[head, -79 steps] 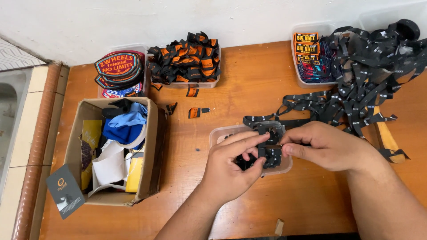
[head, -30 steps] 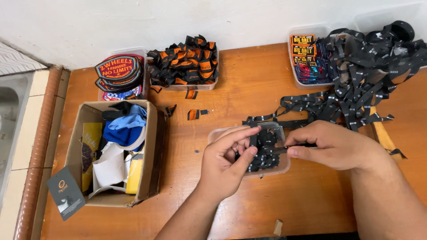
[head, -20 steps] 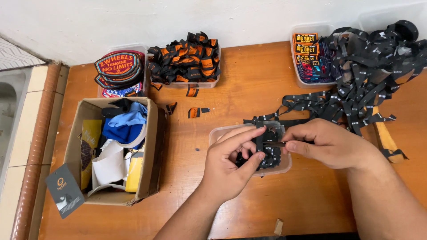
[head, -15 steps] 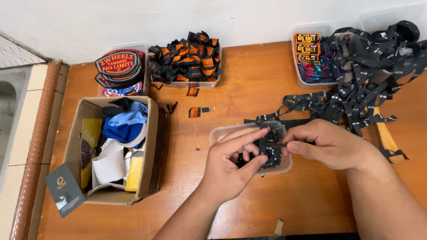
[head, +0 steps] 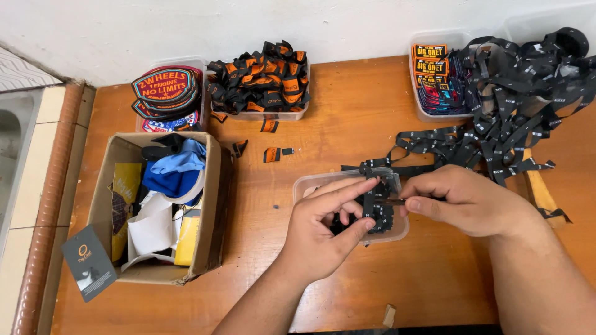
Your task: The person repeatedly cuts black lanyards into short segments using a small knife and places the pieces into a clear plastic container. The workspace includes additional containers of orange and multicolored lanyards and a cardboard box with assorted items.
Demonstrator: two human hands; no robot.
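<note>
Fingers of the left hand (head: 323,232) are being pinched on a black woven label strip (head: 371,208), stretched over the clear tray (head: 307,184), while the right hand (head: 462,198) is being closed on a thin tool (head: 391,201) at it.

The left hand (head: 323,232) is pinching a black label strip (head: 370,208) over a clear plastic tray (head: 307,185), while the right hand (head: 462,200) is gripping a thin tool (head: 391,201) against it. Tangled black ribbon (head: 496,118) is lying beyond the right hand.

Woven black ribbon (head: 496,118), clear plastic tub (head: 310,184), varnished wooden table (head: 347,124)
</note>
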